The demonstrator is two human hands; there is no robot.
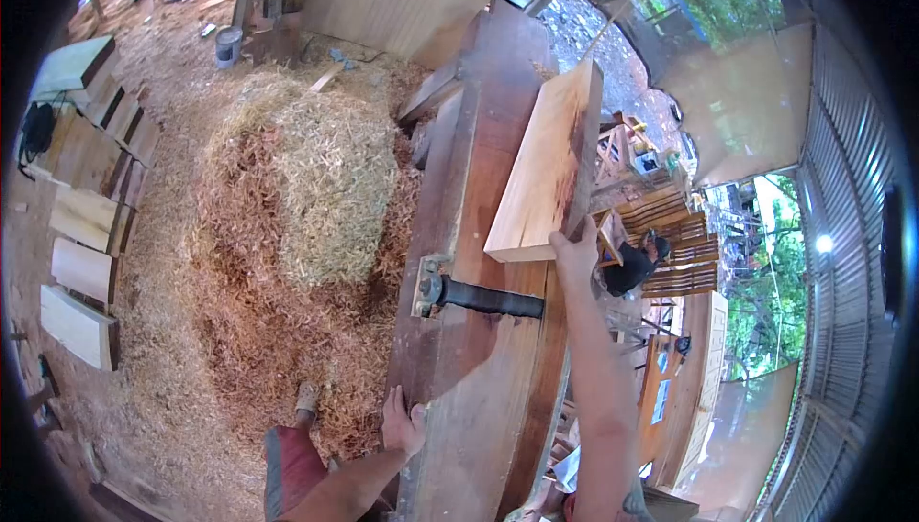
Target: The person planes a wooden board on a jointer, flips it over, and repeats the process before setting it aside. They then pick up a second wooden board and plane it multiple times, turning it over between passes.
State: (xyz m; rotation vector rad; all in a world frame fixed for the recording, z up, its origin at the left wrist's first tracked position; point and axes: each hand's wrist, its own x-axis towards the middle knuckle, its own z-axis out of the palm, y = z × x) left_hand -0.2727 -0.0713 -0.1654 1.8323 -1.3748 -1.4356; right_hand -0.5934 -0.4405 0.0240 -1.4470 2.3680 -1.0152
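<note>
A thick pale wooden board (548,163) with a dark, rough right edge lies along the far part of a long wooden bench (493,426). My right hand (576,252) grips the near right corner of this board, its fingers partly hidden by the wood. Just on the near side of the board, a dark cylinder (490,299) is set across the bench, with a bolted metal fitting (431,288) at its left end. My left hand (402,423) rests against the bench's left edge, fingers stretched out, holding nothing.
A big heap of wood shavings (335,197) lies left of the bench. Boards (81,268) are lined up at the far left. Beyond the bench on the right, another person (632,264) in dark clothing is near slatted wooden pieces (680,244). A bucket (228,46) stands at the back.
</note>
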